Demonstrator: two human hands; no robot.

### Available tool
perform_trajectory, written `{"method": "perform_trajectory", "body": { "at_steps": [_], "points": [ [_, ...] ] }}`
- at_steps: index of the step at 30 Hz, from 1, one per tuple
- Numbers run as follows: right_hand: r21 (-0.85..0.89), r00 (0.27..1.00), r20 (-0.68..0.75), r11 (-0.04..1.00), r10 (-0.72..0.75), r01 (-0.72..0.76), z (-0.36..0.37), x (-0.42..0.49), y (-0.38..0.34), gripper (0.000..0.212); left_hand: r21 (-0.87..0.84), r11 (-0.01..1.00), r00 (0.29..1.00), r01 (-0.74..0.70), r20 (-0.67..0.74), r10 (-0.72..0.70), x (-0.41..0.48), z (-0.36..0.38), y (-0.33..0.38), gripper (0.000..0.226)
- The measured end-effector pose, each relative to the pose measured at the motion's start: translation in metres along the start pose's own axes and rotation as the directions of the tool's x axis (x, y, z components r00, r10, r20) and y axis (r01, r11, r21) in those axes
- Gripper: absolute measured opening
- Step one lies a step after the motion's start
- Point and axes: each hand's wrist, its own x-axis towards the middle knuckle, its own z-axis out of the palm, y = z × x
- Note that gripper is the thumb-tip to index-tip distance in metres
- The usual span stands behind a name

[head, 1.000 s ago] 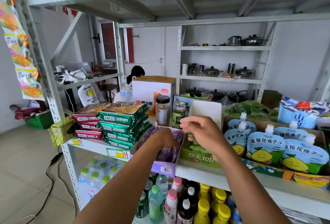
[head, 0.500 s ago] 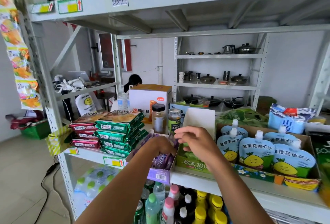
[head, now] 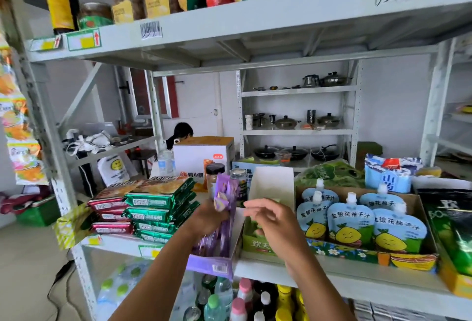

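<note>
My left hand (head: 208,216) grips a bunch of purple snack packets (head: 226,194) and holds them upright above the purple display box (head: 212,265) at the shelf's front edge. More purple packets stand inside that box. My right hand (head: 272,221) hovers just right of the packets, over the green display box (head: 256,241), with its fingers loosely curled and nothing in them. The white flap of the green box rises behind that hand.
Stacked green and red wafer packs (head: 158,205) lie left of the purple box. A carton of blue juice pouches (head: 357,221) stands to the right. Jars (head: 215,175) stand behind. Bottles (head: 242,300) fill the shelf below. A person (head: 181,132) sits beyond the rack.
My left hand has lifted a bunch of purple packets up out of the purple box. The view has tilted upward, showing the top shelf's goods.
</note>
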Motion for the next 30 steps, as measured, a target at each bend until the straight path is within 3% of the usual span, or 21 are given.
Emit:
{"method": "perform_trajectory", "body": {
  "at_steps": [2, 5, 7, 10, 12, 17, 21, 26, 30],
  "points": [
    [-0.001, 0.999, -0.037, 0.999, -0.038, 0.038, 0.006, -0.009, 0.004, 0.032, -0.034, 0.988, 0.973, -0.152, -0.182, 0.144, -0.009, -0.01, 0.003, 0.015],
    [0.014, 0.994, -0.054, 0.996, -0.092, 0.093, 0.017, -0.021, 0.005, 0.039, -0.178, 0.944, 0.936, -0.279, -0.272, 0.226, -0.029, -0.023, 0.015, 0.015],
    [0.028, 0.991, -0.061, 0.992, -0.122, 0.124, 0.023, -0.027, 0.001, 0.039, -0.318, 0.909, 0.947, -0.268, -0.261, 0.188, -0.047, -0.031, 0.032, 0.021],
    [0.101, 0.99, -0.062, 0.986, -0.127, 0.133, 0.023, -0.042, -0.009, 0.031, -0.627, 0.748, 0.976, -0.216, -0.163, 0.145, -0.074, -0.03, 0.053, 0.012],
    [0.18, 0.99, -0.051, 0.974, -0.128, 0.136, 0.02, -0.057, -0.011, 0.027, -0.734, 0.661, 0.988, -0.155, -0.105, 0.115, -0.098, -0.017, 0.059, 0.016],
    [0.261, 0.997, -0.059, 0.963, -0.057, 0.071, 0.017, -0.1, 0.024, 0.024, -0.816, 0.573, 0.995, -0.08, -0.027, 0.101, -0.147, 0.033, 0.047, 0.029],
    [0.19, 0.998, -0.056, 0.981, -0.027, 0.037, 0.016, -0.13, 0.051, 0.04, -0.817, 0.574, 0.997, -0.054, -0.071, -0.007, -0.179, 0.067, 0.027, 0.022],
    [0.144, 0.988, -0.147, 0.988, -0.04, 0.061, 0.015, -0.154, 0.075, 0.024, -0.828, 0.559, 0.996, 0.042, -0.012, -0.092, -0.216, 0.095, -0.006, 0.029],
    [0.163, 0.998, -0.062, 0.986, -0.019, 0.029, 0.009, -0.164, 0.077, 0.022, -0.883, 0.458, 0.988, 0.097, 0.031, -0.15, -0.239, 0.106, -0.007, 0.016]
  ]
}}
